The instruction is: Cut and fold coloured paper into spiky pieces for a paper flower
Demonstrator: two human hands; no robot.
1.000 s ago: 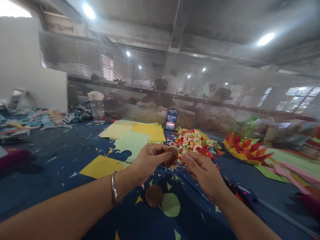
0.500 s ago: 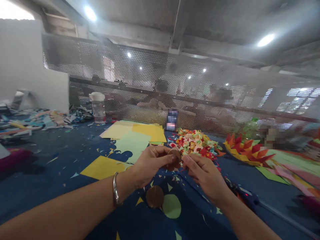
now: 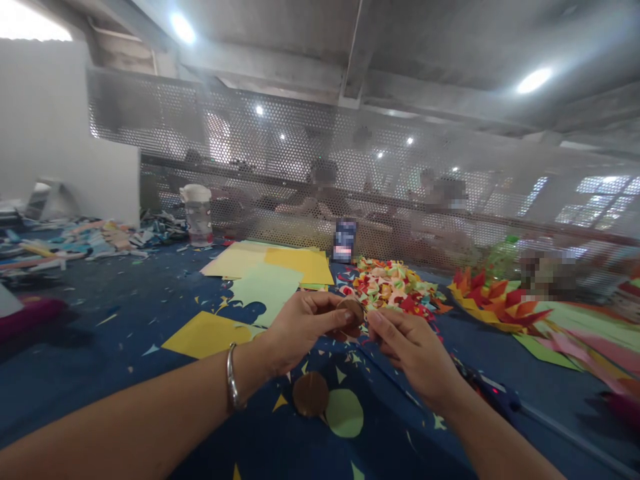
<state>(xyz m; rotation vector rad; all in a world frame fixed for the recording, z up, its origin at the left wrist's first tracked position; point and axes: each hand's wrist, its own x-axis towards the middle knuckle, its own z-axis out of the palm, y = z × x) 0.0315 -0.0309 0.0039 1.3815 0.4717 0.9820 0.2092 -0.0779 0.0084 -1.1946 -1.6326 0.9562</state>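
Observation:
Near the middle, my left hand (image 3: 305, 328) pinches a small brown disc (image 3: 353, 315) between thumb and fingers. Beside the disc's right edge, my right hand (image 3: 407, 343) has its thumb and forefinger pressed together; whatever lies between them is too small to make out. Below the hands, a second brown disc (image 3: 311, 395) lies on the dark blue cloth, next to a pale green paper circle (image 3: 345, 413). Behind my fingers is a heap of small folded paper pieces (image 3: 395, 283) in red, yellow, pink and green.
Yellow paper (image 3: 203, 333) and pale green paper (image 3: 265, 287) lie left of centre. A phone (image 3: 345, 240) and a cup (image 3: 198, 215) stand behind. At the right are an orange paper flower (image 3: 500, 303) and a dark corded tool (image 3: 495, 393). People sit beyond the perforated screen (image 3: 280, 147).
The brown disc in my left hand has tilted slightly, and my right fingertips have shifted a little. Otherwise the scene looks the same.

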